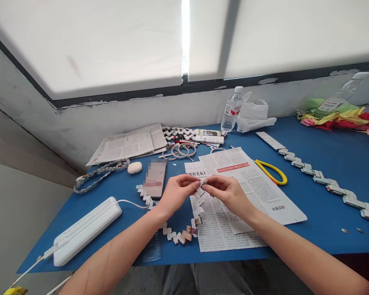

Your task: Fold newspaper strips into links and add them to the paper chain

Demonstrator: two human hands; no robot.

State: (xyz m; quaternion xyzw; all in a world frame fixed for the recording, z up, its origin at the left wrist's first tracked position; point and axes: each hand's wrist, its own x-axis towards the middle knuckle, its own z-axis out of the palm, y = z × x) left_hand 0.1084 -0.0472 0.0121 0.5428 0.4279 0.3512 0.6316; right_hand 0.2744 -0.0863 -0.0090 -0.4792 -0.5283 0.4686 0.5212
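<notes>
Head cam's got your left hand (178,190) pinching the folded-paper chain (186,235) near its tip, your right hand's (229,192) fingertips pressed together there too; the rest loops over the newspaper's (224,237) left edge onto the table (326,143).

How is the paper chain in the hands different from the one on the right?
The held chain curves round; the other chain lies nearly straight.
The held chain's links look smaller; the other chain's look bigger.
The left hand and right hand are at the held chain's end; the other chain rests on the table.
Both zigzag.
</notes>
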